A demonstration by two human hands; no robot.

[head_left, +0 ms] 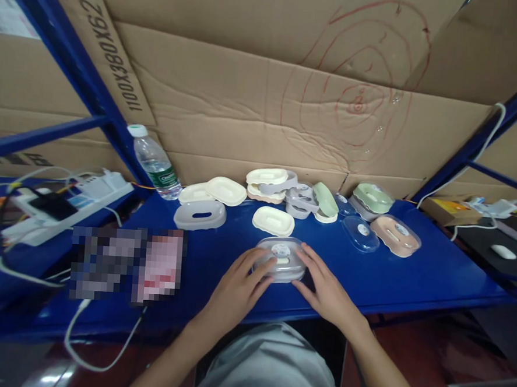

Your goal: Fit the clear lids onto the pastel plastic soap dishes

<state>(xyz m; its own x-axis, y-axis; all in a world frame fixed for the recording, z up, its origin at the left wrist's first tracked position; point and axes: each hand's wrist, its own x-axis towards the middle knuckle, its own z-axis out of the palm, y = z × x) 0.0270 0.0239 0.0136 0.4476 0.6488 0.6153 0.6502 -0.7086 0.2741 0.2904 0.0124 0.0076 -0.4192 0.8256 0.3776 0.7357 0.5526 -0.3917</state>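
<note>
A soap box (286, 271) with a clear, labelled lid sits on the blue table in front of me, its lower part pale. My left hand (247, 274) is at its left side, with fingertips over the lid. At the right end, my right hand (323, 279) grips the edge with thumb and fingers. Just behind lies a cream oval tray (273, 220). Towards the right are a loose clear lid (360, 233) and a lidded pinkish soap box (395, 236). A grey oval soap box part (200, 215) with a slot rests to the left.
Stacked cream and grey parts (270, 182) and green pieces (326, 199) line the back, before a cardboard wall (228, 110). A water bottle (155, 164) stands back left. Power strips (69, 205), cables and two blurred-out items (160, 266) occupy the left side.
</note>
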